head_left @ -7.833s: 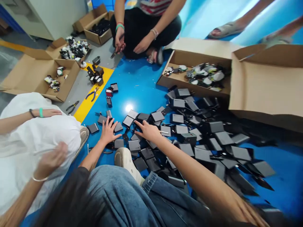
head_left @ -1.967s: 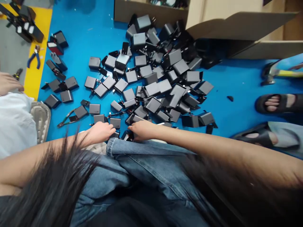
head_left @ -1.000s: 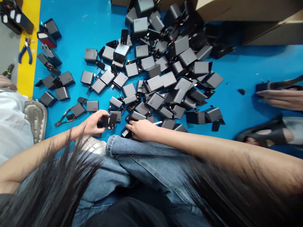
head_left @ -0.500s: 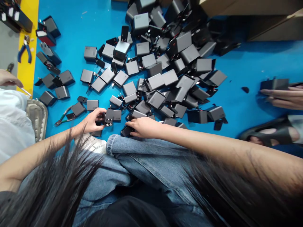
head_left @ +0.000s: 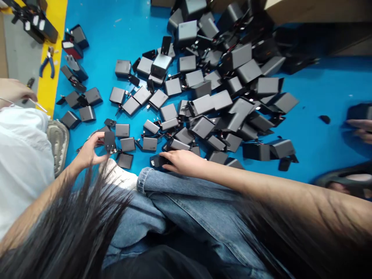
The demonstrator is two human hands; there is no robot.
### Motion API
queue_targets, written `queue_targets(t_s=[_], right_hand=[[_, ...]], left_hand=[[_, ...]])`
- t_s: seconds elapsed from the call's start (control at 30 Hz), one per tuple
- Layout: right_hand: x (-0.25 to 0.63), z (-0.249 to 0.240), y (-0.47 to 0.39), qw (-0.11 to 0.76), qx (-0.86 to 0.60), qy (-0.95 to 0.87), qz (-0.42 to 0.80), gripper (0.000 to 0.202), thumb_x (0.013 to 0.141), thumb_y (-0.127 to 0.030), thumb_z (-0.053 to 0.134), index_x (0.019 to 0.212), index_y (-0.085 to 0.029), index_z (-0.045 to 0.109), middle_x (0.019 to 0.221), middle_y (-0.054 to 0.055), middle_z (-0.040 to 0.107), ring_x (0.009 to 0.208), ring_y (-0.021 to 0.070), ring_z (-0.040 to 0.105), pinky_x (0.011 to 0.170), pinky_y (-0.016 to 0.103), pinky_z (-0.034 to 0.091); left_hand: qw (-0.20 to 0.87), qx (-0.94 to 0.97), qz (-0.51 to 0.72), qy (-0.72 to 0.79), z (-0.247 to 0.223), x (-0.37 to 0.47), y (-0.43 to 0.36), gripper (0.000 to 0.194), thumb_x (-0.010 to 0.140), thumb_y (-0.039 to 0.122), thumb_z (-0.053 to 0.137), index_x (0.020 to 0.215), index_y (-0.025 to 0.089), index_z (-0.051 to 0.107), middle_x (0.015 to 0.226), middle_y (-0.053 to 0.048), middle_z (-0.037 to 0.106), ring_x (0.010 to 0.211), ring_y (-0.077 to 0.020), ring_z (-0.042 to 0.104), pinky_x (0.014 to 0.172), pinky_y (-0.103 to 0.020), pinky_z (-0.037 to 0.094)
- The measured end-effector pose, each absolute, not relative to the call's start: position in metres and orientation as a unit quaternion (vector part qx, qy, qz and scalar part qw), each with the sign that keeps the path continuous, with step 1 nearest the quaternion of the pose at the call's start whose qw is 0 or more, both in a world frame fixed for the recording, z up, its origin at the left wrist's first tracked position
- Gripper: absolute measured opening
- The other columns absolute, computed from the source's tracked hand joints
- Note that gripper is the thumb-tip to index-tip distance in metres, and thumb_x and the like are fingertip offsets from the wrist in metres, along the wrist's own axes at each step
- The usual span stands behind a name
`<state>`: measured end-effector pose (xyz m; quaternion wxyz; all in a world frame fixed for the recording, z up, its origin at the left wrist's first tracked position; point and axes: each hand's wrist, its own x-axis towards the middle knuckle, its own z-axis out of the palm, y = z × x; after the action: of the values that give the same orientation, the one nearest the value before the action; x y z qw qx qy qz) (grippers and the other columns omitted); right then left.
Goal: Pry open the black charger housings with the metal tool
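Blue-handled pliers (head_left: 49, 58) lie on the yellow stripe (head_left: 45, 91). Right of it: blue floor (head_left: 116, 37), cardboard box (head_left: 308, 11). Near its lower end: shoe sole (head_left: 57, 141).

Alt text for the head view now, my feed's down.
The person's left hand holds a dark gray adapter while the right hand touches another adapter. Scattered adapters litter the blue floor; blue-handled pliers lie on a yellow stripe.

The cases (head_left: 187, 34) look smooth matt plastic, the floor (head_left: 128, 38) glossy, the jeans (head_left: 192, 197) rough denim cloth, the box (head_left: 308, 11) matt cardboard.
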<state>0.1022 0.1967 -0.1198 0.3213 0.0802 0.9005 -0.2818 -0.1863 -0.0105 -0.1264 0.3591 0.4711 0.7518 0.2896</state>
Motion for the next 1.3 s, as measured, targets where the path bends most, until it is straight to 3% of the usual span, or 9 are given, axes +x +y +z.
queue_targets(t_s=[0.2,0.47,0.57,0.8,1.0,1.1,1.17,1.23,1.3], right_hand=[[0.103,-0.125,0.185,0.32,0.094,0.896,-0.293,0.048,0.098,-0.033,0.053,0.14,-0.01,0.052,0.121,0.016,0.071,0.109,0.031,0.07,0.09,0.04,0.056],[0.1,-0.114,0.198,0.339,0.085,0.893,-0.283,0.059,0.092,-0.037,0.061,0.144,-0.011,0.049,0.125,0.017,0.069,0.113,0.0309,0.069,0.094,0.041,0.057],[0.099,-0.114,0.199,0.352,0.088,0.89,-0.276,0.058,0.091,-0.035,0.06,0.144,-0.014,0.05,0.127,0.016,0.068,0.112,0.0302,0.069,0.091,0.039,0.058],[0.103,-0.132,0.18,0.347,0.087,0.904,-0.233,0.056,0.088,-0.027,0.058,0.143,-0.018,0.05,0.12,0.014,0.071,0.092,0.0276,0.074,0.067,0.033,0.056],[0.095,-0.135,0.174,0.301,0.129,0.904,-0.276,0.039,0.086,-0.022,0.056,0.123,-0.011,0.061,0.11,0.018,0.073,0.09,0.0313,0.073,0.069,0.035,0.053],[0.088,-0.121,0.184,0.28,0.146,0.898,-0.308,0.029,0.087,-0.029,0.058,0.111,-0.014,0.063,0.097,0.011,0.076,0.089,0.0251,0.072,0.075,0.031,0.052],[0.083,-0.104,0.192,0.257,0.162,0.891,-0.336,0.03,0.086,-0.034,0.061,0.11,-0.015,0.063,0.087,0.006,0.075,0.079,0.0201,0.071,0.071,0.027,0.05],[0.08,-0.082,0.199,0.213,0.173,0.875,-0.4,0.035,0.084,-0.037,0.064,0.11,-0.014,0.063,0.079,0.003,0.072,0.069,0.0168,0.067,0.064,0.025,0.045],[0.077,-0.057,0.202,0.173,0.165,0.856,-0.458,0.034,0.082,-0.037,0.065,0.107,-0.013,0.064,0.073,0.0,0.068,0.062,0.0135,0.061,0.06,0.023,0.041]], left_hand=[[0.304,0.388,0.281,0.823,-0.142,-0.178,-0.071,0.056,0.082,0.047,0.067,0.122,0.015,0.044,0.113,-0.003,0.064,0.103,-0.0187,0.067,0.093,-0.033,0.057],[0.257,0.353,0.243,0.866,-0.151,-0.18,-0.097,0.052,0.089,0.039,0.056,0.131,0.011,0.042,0.13,-0.006,0.058,0.112,-0.0195,0.063,0.1,-0.031,0.053],[0.241,0.351,0.211,0.88,-0.155,-0.169,-0.101,0.047,0.091,0.039,0.052,0.128,0.011,0.046,0.129,-0.004,0.058,0.12,-0.0219,0.06,0.104,-0.032,0.05],[0.235,0.373,0.161,0.883,-0.161,-0.158,-0.102,0.044,0.094,0.029,0.047,0.134,0.009,0.044,0.136,-0.011,0.054,0.133,-0.0226,0.049,0.111,-0.033,0.044],[0.254,0.372,0.148,0.88,-0.167,-0.171,-0.111,0.051,0.09,0.034,0.057,0.132,0.009,0.044,0.135,-0.013,0.054,0.135,-0.026,0.046,0.115,-0.04,0.042],[0.276,0.377,0.143,0.872,-0.149,-0.186,-0.121,0.055,0.082,0.039,0.064,0.127,0.011,0.048,0.131,-0.014,0.057,0.126,-0.029,0.056,0.107,-0.043,0.049],[0.276,0.375,0.142,0.873,-0.122,-0.197,-0.123,0.051,0.082,0.044,0.062,0.121,0.014,0.053,0.123,-0.013,0.062,0.115,-0.0297,0.063,0.099,-0.045,0.055],[0.204,0.347,0.144,0.904,-0.084,-0.203,-0.115,0.048,0.083,0.054,0.058,0.117,0.02,0.057,0.118,-0.007,0.066,0.101,-0.028,0.069,0.088,-0.044,0.059],[0.183,0.408,0.159,0.88,-0.044,-0.196,-0.096,0.048,0.082,0.06,0.059,0.119,0.028,0.059,0.119,0.0,0.067,0.101,-0.0254,0.07,0.087,-0.041,0.059]])
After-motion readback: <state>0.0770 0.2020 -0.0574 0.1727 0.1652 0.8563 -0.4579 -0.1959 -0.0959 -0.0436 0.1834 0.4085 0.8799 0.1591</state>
